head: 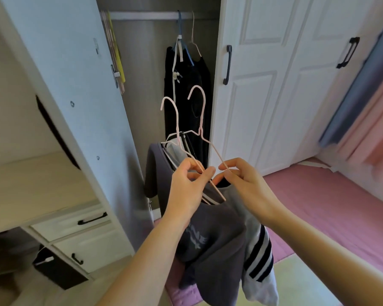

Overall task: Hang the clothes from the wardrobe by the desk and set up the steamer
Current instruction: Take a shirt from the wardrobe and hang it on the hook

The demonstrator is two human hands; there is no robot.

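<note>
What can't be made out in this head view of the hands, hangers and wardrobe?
- Steamer: not in frame.
- Desk: cut by the left edge and partly behind the open door.
- Print on the grey top: creased, unreadable.
- How many clothes hang from the hangers: they overlap; the left hand and right hand cover the wires.
- Dark clothes on the rail: too dark to tell apart.

This is a bedroom in a home. A white panelled wardrobe (pixel 263 89) stands with one door (pixel 75 107) swung open, dark clothes (pixel 186 96) hanging from its rail (pixel 142 16). Left of it sits a pale desk (pixel 31 184) with black-handled drawers (pixel 75 221). A pink mat (pixel 329 206) covers the floor, and pink and blue curtains (pixel 367 107) hang at the right.
</note>
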